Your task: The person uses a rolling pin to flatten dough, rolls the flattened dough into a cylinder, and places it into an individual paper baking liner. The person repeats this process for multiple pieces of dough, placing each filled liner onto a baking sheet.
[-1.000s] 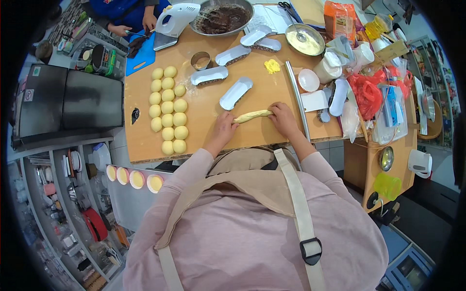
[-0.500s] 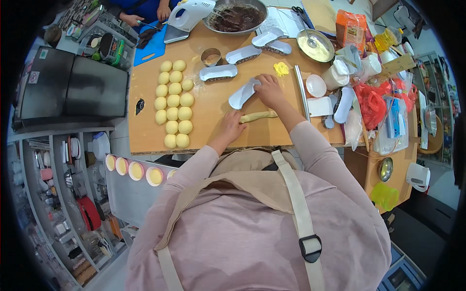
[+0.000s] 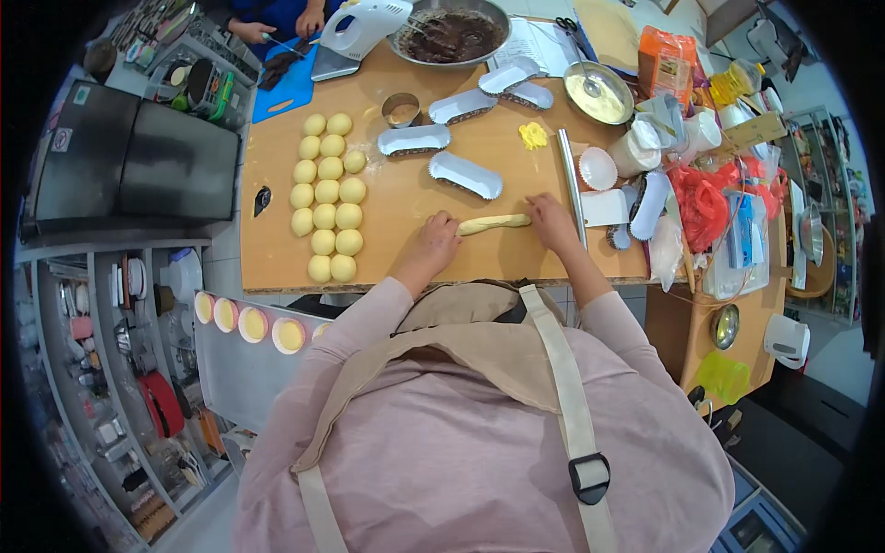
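Note:
A pale, slightly twisted dough roll (image 3: 493, 224) lies across the near part of the table. My left hand (image 3: 437, 242) is closed at its left end, and my right hand (image 3: 551, 222) has its fingers closed on the right end. Just beyond the roll rests a long white paper baking case (image 3: 466, 175) with fluted edges, touched by neither hand. More of these cases (image 3: 414, 139) lie farther back. To the left, round dough balls (image 3: 325, 191) stand in rows. A yellow smear of soft fat (image 3: 533, 135) sits on the tabletop beyond my right hand.
A metal rod (image 3: 571, 184) lies right of my right hand. Farther back are a bowl of dark filling (image 3: 454, 35), a hand mixer (image 3: 361, 26) and a metal ring (image 3: 401, 111). Another person's hands (image 3: 310, 20) work over a blue board (image 3: 286, 92). A tray (image 3: 249, 369) holds filled cups.
My right hand has let go of the long paper case, which now lies angled the other way on the table. That hand has moved nearer, to the dough roll's right end.

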A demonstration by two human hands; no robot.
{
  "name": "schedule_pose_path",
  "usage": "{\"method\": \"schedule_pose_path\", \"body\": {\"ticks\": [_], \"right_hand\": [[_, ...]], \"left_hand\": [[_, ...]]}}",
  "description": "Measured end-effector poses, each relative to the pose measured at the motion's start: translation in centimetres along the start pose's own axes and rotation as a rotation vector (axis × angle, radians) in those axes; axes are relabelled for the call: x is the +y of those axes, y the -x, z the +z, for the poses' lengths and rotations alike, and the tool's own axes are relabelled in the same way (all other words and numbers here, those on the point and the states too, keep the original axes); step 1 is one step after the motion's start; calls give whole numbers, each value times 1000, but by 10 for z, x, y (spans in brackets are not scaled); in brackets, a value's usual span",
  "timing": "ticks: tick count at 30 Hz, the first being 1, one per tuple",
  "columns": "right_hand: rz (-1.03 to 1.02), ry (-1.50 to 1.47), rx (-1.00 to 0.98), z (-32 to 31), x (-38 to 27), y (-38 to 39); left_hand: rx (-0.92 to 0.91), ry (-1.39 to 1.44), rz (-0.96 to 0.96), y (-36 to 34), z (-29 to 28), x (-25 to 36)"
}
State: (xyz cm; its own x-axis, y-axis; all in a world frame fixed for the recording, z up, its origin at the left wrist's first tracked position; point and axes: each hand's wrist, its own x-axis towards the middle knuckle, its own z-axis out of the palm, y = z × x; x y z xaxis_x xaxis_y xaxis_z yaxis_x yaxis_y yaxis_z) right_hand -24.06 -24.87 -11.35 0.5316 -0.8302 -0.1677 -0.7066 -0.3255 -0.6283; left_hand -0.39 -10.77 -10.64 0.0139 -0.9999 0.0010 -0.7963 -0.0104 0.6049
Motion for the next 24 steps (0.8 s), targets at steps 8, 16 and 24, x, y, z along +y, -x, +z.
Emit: {"method": "schedule_pose_path", "body": {"ticks": [8, 16, 24], "right_hand": [[-217, 81, 123, 13, -5, 27], [-107, -195, -47, 9, -18, 34], [-22, -472, -44, -6, -28, 23]], "left_hand": [[-38, 37, -41, -9, 4, -4], [17, 98, 120, -9, 15, -22], [-177, 359, -145, -29, -26, -3]]}}
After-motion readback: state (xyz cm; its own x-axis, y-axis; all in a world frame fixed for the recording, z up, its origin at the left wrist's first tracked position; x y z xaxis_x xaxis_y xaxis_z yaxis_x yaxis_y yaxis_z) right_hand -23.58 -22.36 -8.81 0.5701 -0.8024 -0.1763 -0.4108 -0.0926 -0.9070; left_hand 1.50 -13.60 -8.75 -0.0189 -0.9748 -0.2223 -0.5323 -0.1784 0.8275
